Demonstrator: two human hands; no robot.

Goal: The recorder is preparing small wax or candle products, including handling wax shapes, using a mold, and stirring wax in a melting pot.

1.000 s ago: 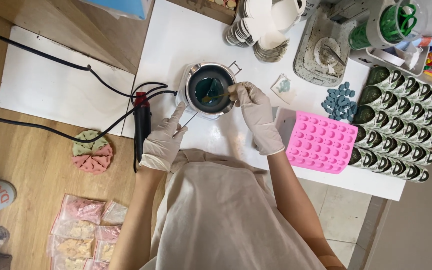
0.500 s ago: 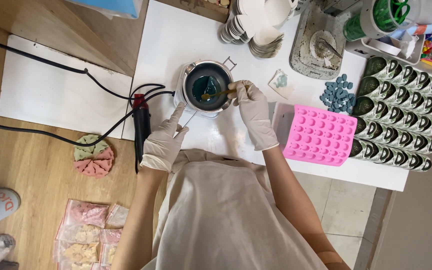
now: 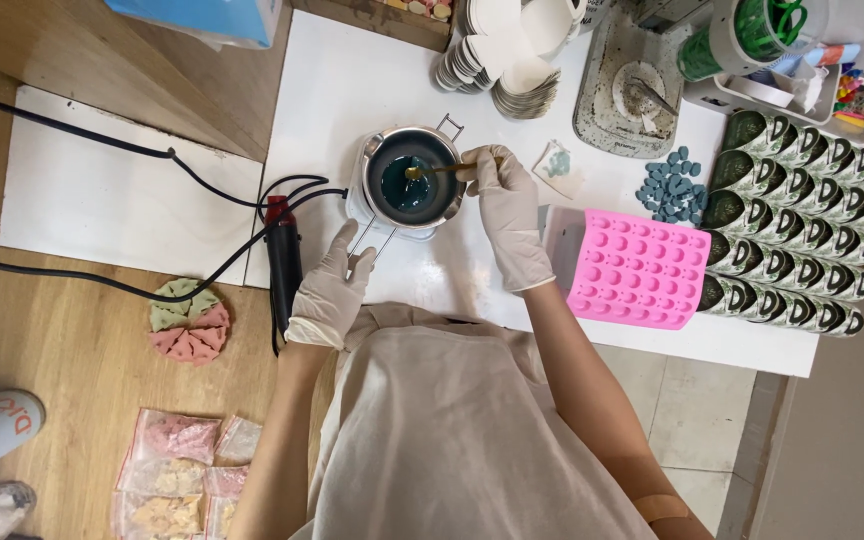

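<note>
White gloves on both hands, dark teal liquid (image 3: 407, 185) in the silver pot (image 3: 404, 180), bright pink mould (image 3: 638, 268) right, blue-grey pieces (image 3: 670, 186) far right.

Pink silicone mold (image 3: 636, 268) sits near the worktop's (image 3: 352, 90) right edge, with rows of dark green tins (image 3: 797, 225) just beside it. Small pile of blue-grey wax pieces (image 3: 670, 186) behind the mold, and a black heat tool (image 3: 283, 262) at the left edge.

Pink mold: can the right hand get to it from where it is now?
Probably yes. The pink mold lies just beside the right hand with bare white table between them, but that hand holds a spoon in the pot.
</note>
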